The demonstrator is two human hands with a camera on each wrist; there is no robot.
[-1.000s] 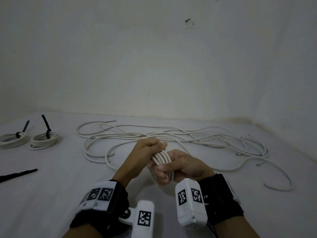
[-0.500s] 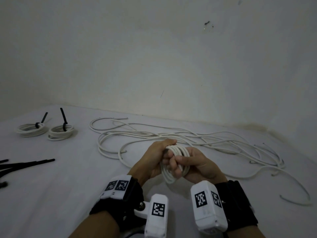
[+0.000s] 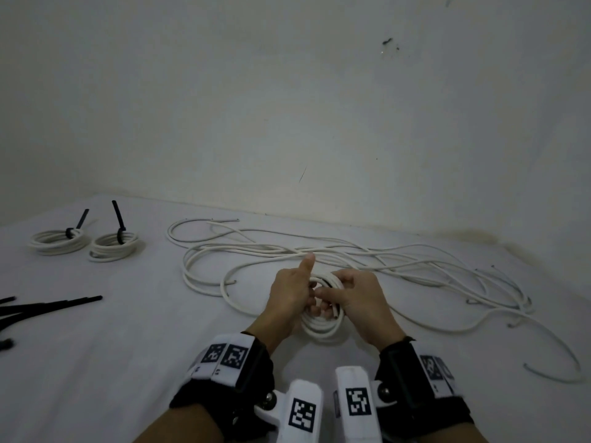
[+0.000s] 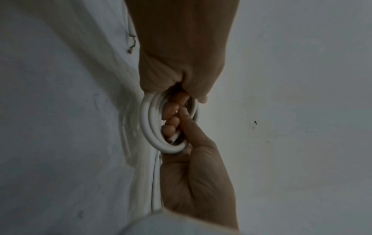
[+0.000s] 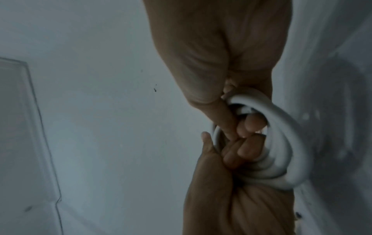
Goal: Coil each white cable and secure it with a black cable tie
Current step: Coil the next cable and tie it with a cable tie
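Both hands hold a small white cable coil (image 3: 319, 327) low over the white surface, at the centre of the head view. My left hand (image 3: 289, 298) grips the coil's left side with fingers curled through the ring and thumb sticking up. My right hand (image 3: 361, 298) grips the right side, fingers hooked into the ring. The left wrist view shows the coil (image 4: 149, 127) between my left hand (image 4: 197, 182) below and my right hand (image 4: 181, 55) above. In the right wrist view the coil (image 5: 289, 143) sits between my right hand (image 5: 231, 206) and my left hand (image 5: 211, 47). No tie shows on this coil.
Loose white cables (image 3: 383, 260) sprawl behind and to the right of my hands. Two coils with black ties (image 3: 57, 243) (image 3: 113, 247) lie at the far left. Spare black cable ties (image 3: 48, 306) lie at the left edge. A wall closes the back.
The coil has come down from upright in front of me to nearly flat, close to the surface. My left thumb now points up. The head view has swung left.
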